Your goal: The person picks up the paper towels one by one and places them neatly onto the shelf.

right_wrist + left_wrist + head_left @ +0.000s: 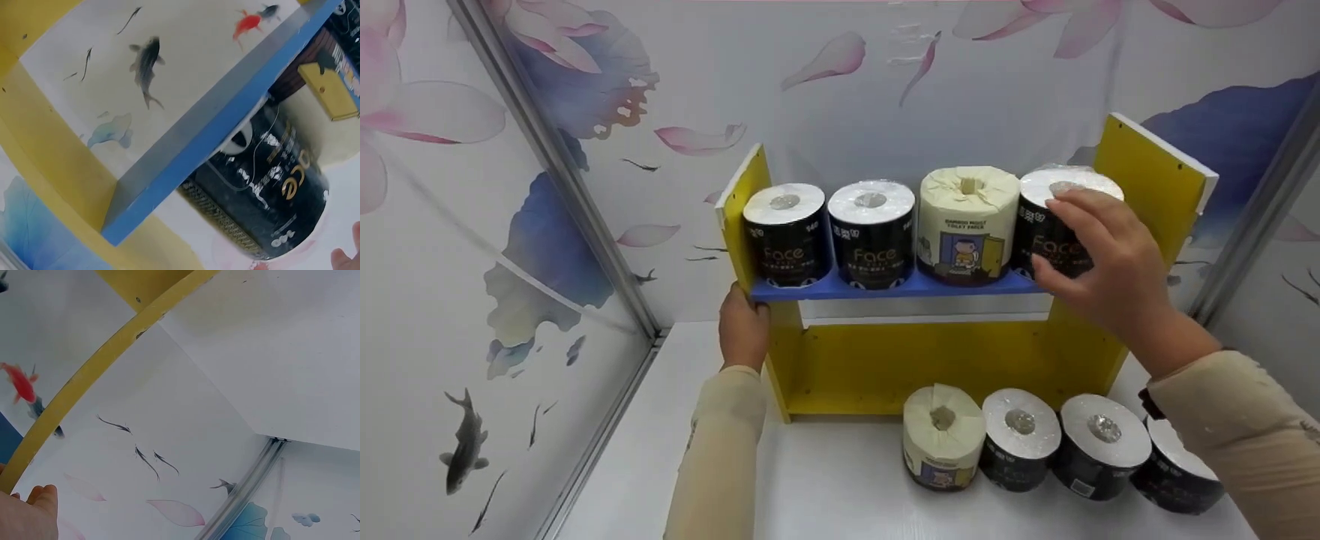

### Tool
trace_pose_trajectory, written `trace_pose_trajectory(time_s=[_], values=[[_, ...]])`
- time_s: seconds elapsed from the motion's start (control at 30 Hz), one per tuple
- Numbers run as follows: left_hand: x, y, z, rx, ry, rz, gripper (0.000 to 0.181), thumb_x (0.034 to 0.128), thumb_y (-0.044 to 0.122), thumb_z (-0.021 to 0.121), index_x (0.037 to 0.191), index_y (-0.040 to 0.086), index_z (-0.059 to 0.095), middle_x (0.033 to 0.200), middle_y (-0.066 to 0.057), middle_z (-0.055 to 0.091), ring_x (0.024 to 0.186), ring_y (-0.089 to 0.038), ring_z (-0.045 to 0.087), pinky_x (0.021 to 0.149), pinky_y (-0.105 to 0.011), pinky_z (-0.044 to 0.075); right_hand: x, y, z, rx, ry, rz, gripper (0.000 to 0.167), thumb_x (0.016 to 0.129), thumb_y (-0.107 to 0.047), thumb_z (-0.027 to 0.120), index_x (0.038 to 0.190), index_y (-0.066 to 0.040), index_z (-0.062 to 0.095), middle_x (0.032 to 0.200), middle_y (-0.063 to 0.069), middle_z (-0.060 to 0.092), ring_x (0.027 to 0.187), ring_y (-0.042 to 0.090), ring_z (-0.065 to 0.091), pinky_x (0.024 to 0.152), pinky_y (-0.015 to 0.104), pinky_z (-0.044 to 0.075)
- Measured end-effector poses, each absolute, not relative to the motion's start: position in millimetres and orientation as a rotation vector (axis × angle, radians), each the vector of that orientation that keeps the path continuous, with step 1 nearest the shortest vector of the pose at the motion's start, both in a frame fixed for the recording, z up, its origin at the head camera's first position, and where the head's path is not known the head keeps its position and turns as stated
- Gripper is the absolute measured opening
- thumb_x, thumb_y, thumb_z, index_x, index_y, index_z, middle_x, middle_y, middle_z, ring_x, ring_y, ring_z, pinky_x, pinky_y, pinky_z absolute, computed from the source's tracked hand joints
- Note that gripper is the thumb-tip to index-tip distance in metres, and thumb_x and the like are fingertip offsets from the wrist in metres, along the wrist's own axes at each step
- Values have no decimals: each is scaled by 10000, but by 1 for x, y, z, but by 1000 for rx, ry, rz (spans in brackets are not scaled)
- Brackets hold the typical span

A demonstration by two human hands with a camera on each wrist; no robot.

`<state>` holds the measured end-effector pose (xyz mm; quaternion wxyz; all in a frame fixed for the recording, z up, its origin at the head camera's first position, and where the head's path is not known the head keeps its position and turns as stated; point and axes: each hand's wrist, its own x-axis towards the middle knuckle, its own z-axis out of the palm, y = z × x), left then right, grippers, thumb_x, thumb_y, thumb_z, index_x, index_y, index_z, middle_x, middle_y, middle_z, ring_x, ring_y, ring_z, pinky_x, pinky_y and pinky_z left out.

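A yellow shelf unit (919,367) with a blue board (877,291) holds a row of toilet rolls. Two dark-wrapped rolls (787,236) (872,236) sit at the left, then a cream-wrapped roll (966,225). A fourth, dark-wrapped roll (270,185) stands at the right end. My left hand (744,328) grips the left side panel just below the blue board; in the left wrist view that hand (31,514) is around the panel's edge. My right hand (1117,270) is in front of the right-end roll, fingers and thumb spread; whether it touches is unclear.
On the white table (840,480), before the shelf, stand a cream-wrapped roll (943,439) and three dark-wrapped rolls (1020,439), the rightmost partly behind my right forearm. Printed wall panels (840,112) rise behind and at both sides.
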<state>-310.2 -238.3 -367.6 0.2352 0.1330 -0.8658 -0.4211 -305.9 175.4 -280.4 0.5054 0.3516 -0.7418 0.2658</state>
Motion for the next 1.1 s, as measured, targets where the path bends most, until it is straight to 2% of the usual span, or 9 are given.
trace_pose_trajectory(time_s=[0.13, 0.37, 0.53, 0.87, 0.97, 1.03, 1.1], values=[[-310, -238, -368, 381, -2385, -1162, 371, 963, 55, 505, 1326, -16, 469, 1244, -173, 579, 1146, -294, 562, 987, -449, 443, -299, 171, -291, 889, -1765, 647, 528, 798, -353, 641, 1189, 3, 643, 1228, 189, 611, 1174, 362, 537, 1082, 306, 353], [-308, -238, -368, 393, -2396, -1199, 388, 979, 75, 490, 1358, 5, 442, 1283, -153, 567, 1174, -291, 557, 1020, -453, 426, -288, 169, -312, 930, -1798, 581, 603, 894, -505, 563, 1226, -4, 623, 1279, 190, 581, 1225, 371, 494, 1122, 328, 300], [-308, -240, -369, 376, -2399, -1173, 378, 959, 54, 486, 1331, -10, 461, 1263, -162, 577, 1151, -289, 563, 1002, -451, 434, -278, 166, -327, 937, -1834, 550, 617, 901, -515, 538, 1256, -15, 606, 1310, 186, 560, 1256, 374, 470, 1131, 328, 278], [-306, -245, -365, 324, -2437, -1057, 333, 939, 54, 519, 1256, -48, 504, 1180, -215, 598, 1109, -336, 578, 930, -473, 455, -266, 164, -353, 996, -1912, 495, 626, 898, -512, 531, 1297, -32, 584, 1337, 176, 548, 1226, 396, 495, 1137, 230, 210], [-306, -246, -364, 310, -2451, -1054, 348, 946, 62, 516, 1277, -43, 496, 1198, -215, 593, 1122, -340, 576, 932, -477, 455, -264, 163, -362, 997, -1939, 494, 614, 903, -501, 525, 1310, -43, 577, 1347, 165, 545, 1217, 389, 507, 1137, 208, 189], [-306, -246, -364, 309, -2462, -1059, 353, 952, 69, 514, 1288, -34, 490, 1210, -206, 592, 1132, -332, 574, 941, -471, 455, -263, 162, -369, 989, -1961, 505, 613, 907, -506, 513, 1312, -49, 578, 1350, 155, 545, 1212, 381, 512, 1131, 210, 207], [-307, -246, -364, 307, -2477, -1062, 366, 956, 71, 511, 1307, -29, 478, 1231, -200, 587, 1148, -323, 568, 954, -468, 451, -262, 161, -375, 980, -1987, 512, 612, 907, -511, 501, 1305, -53, 583, 1344, 148, 548, 1200, 375, 521, 1106, 281, 303]])
